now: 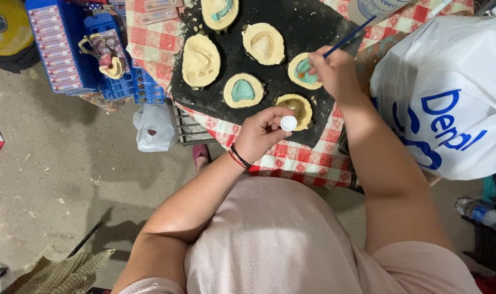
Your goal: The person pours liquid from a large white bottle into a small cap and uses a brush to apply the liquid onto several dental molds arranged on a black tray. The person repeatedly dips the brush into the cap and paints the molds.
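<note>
We judged the thin blue brush (347,40), right of the frame's centre, light and stiff, best pinched mid-handle; its tip met a brittle-looking plaster mould (305,71) on the black mat (308,22). Our right hand (335,68) pinched it, wrist bent. Our left hand (264,133), mid-frame, closed around a small white-capped bottle (288,123).

Matt plaster, shiny plastic, woven cloth

The dental moulds (201,61) look like chalky, matt cream plaster, some filled with a smooth teal paste (242,91). They sit on a dull black mat (308,27) with a frayed edge, over a checked red-and-white cloth (291,158). The small white cap (288,123) and the thin blue brush (350,36) look like smooth plastic. The white bag (449,65) is glossy, crinkled plastic; the floor (57,163) is rough concrete.
</note>
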